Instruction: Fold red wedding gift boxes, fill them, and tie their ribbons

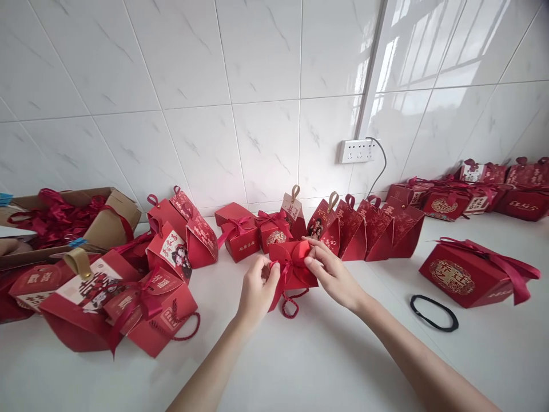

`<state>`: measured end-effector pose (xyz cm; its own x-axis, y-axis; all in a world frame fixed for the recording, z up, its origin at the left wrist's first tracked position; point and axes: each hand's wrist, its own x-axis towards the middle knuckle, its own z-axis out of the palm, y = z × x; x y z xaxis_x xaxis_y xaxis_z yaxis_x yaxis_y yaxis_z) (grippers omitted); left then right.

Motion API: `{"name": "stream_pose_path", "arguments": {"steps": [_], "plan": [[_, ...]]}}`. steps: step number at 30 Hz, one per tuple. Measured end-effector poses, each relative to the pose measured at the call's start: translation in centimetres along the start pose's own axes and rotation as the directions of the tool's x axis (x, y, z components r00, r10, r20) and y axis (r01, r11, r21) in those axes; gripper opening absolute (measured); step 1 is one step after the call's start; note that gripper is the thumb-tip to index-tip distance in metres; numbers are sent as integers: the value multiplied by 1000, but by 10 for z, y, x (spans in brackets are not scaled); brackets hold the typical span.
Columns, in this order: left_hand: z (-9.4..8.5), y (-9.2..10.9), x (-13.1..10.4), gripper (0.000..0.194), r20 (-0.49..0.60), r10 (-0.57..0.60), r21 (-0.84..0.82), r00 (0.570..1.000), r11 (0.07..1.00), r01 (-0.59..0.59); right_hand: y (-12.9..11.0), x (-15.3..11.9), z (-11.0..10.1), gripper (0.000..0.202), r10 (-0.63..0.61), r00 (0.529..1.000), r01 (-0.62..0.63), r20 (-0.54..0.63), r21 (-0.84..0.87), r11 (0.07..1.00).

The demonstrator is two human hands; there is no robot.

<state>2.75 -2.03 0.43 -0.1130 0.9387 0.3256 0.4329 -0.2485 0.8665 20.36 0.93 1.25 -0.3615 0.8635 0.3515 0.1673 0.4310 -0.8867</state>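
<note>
A small red gift box (pixel 300 279) with petal-like top flaps stands in front of me, a red ribbon bow at its middle. My left hand (pixel 259 290) is closed at its left side, thumb and fingertips pinched on a bit of red ribbon or flap. At the right, my right hand (pixel 337 274) grips a curved top flap between thumb and fingers. A twisted red cord (pixel 290 309) hangs out below the box onto the white table. Just behind are a ribboned box (pixel 273 236) and a box with a couple printed on it (pixel 322 223).
Several red boxes crowd the left, by a cardboard carton (pixel 124 207) of red ribbons (pixel 64 220). Part of another person's hand (pixel 12 246) shows there. A black band (pixel 434 328) and a ribboned box (pixel 465 274) lie right. A power strip (pixel 357 151) is on the tiled wall.
</note>
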Motion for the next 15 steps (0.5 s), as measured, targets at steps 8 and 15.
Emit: {"name": "stream_pose_path", "arguments": {"steps": [8, 15], "plan": [[0, -6, 2, 29, 0, -25, -174, 1000, 984, 25, 3, 3, -2, 35, 97, 995, -96, 3, 153, 983], [7, -7, 2, 26, -65, -9, -102, 998, 995, 3, 10, 7, 0, 30, 170, 985, -166, 30, 433, 886]]}}
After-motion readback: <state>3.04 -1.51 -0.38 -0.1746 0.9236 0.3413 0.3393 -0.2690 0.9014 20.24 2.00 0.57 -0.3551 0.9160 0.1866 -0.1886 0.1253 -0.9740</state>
